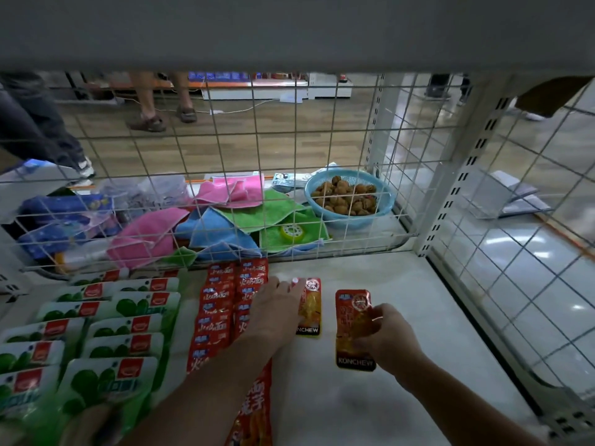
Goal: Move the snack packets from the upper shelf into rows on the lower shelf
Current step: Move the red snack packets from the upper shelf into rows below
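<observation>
left hand [277,309]: laid flat, fingers straight, gripping nothing. its fingertips rest on the left side of a red-and-orange foil snack packet [312,312] marked konchew. that packet lies flat on the white lower shelf [418,317], its long side running front to back.

right hand [384,336]: fingers curled, thumb and fingertips pinching the right edge of a second konchew packet [349,320]. this packet lies just right of the first, parallel to it, with a strip of bare shelf between them. whether it is fully down on the shelf, i cannot tell.

just left of the first packet: two columns of small red sachets [222,317], overlapping front to back. my left palm and wrist cover part of the nearer column. further left: two columns of green-and-white pouches [106,333], also overlapping. a longer red packet [254,410] lies under my left forearm at the front edge.

behind the rows stands a white wire mesh panel [289,156]. beyond it lie pink, green and blue cloths [244,214] and a blue plastic basket [354,222] of brown nuts [347,197].
</observation>
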A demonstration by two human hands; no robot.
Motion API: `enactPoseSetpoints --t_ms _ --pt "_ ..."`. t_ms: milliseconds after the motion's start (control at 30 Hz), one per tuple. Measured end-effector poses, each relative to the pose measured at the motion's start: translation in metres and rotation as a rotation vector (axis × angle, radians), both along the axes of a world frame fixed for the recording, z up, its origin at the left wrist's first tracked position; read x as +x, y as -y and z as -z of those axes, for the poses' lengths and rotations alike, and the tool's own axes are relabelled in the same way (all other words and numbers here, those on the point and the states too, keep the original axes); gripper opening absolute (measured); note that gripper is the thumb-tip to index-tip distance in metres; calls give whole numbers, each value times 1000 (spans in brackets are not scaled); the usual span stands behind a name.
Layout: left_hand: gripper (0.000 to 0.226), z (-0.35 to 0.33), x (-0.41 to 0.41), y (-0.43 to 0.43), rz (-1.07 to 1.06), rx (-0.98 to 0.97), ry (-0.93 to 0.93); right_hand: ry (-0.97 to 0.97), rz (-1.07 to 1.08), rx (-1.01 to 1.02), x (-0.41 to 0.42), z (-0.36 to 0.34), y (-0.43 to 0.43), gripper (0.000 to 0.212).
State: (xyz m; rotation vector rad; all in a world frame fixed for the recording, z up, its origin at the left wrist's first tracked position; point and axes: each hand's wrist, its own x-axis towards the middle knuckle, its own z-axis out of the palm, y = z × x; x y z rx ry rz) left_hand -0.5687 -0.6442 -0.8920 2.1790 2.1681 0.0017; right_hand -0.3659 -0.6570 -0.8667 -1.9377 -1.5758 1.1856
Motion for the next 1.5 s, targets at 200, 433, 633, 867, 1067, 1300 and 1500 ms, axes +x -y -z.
enactPoseSetpoints --t_ms 200,433,633,867,1067,1300,1500 --pt "23 0 2 16 236 136 105 -8 2 22 0 -4 -4 54" --pt "56 11 5 2 139 21 107 -9 -27 27 -3 1 -3 52" --pt "63 19 5 -14 111 9 153 -3 -31 4 5 5 -3 51" --pt "58 19 5 -15 95 15 192 -11 4 -21 14 7 -7 56" --pt "59 1 -12 -1 93 81 250 -33 -5 -18 -12 1 -19 50" --pt "53 -23 -36 49 190 99 292 -8 -29 79 -72 7 -42 50" --pt "52 -24 -58 65 196 82 281 81 -36 163 -96 24 -54 46"
